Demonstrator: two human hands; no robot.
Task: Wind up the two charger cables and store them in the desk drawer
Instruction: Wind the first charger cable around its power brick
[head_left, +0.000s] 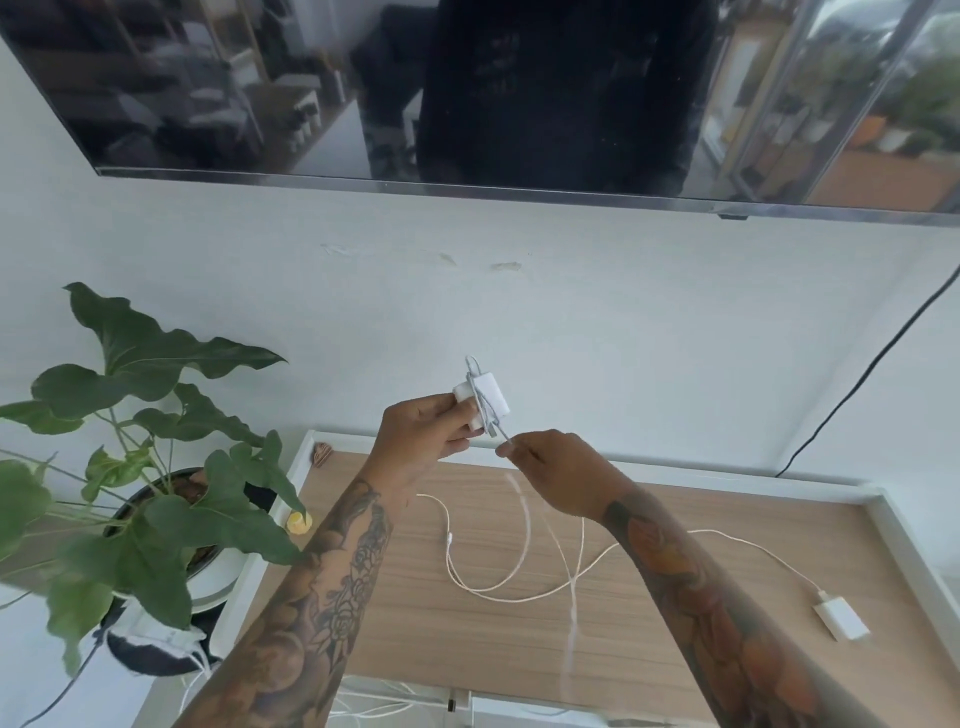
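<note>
- The wood-grain surface (675, 597) with its white raised rim carries most of the loose cable; a dark screen (467, 88) hangs on the wall above and a leafy potted plant (156, 493) stands at the left edge.
- The second charger (841, 619) lies flat near the right rim, its white cord (519, 592) looping leftward across the surface, well apart from both hands.
- The left hand (421, 441) holds the first charger brick (483, 397) up in the air, fingers curled round it, a few turns of cord already around it.
- The right hand (550, 478) pinches that cord (501, 441) just beside the brick, lower right of it; the slack trails down, blurred.
- I judge the next wrap runs across the brick.
- No brand or writing is legible.
</note>
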